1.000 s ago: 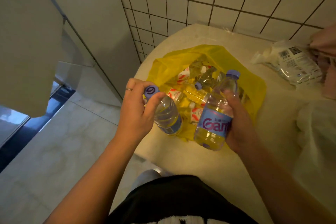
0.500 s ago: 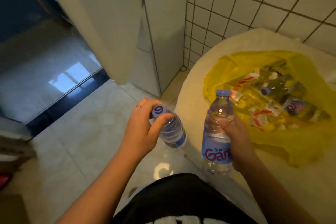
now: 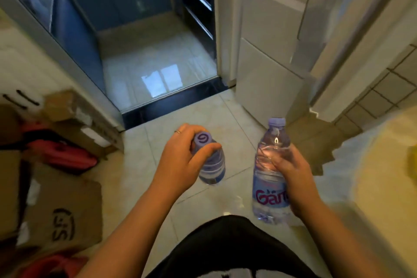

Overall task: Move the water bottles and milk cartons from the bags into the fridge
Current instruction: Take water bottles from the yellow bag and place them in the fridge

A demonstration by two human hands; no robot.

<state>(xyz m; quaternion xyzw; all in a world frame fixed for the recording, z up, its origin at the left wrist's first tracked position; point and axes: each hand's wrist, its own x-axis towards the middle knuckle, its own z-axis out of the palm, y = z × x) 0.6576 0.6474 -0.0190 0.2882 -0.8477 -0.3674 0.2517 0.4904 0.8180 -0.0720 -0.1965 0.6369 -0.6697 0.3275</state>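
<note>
My left hand (image 3: 180, 160) grips a clear water bottle (image 3: 213, 168) near its purple cap, which points towards me. My right hand (image 3: 291, 176) holds a second water bottle (image 3: 269, 165) upright by its middle; it has a purple cap and a blue label with purple letters. Both bottles hang over the tiled floor. The white fridge (image 3: 268, 52) stands ahead to the right with its doors closed. Only a sliver of the yellow bag (image 3: 413, 160) shows at the right edge, on the pale countertop (image 3: 372, 165).
Flattened cardboard boxes (image 3: 65, 214) and red items (image 3: 61, 156) lie on the floor at the left. A dark doorway (image 3: 158, 40) with a black threshold opens straight ahead. A tiled wall (image 3: 383, 88) rises at the right beside the counter.
I have turned left, away from the counter. The yellow bag slid out to the right edge, and the fridge and doorway came into view. Both hands kept their bottles.
</note>
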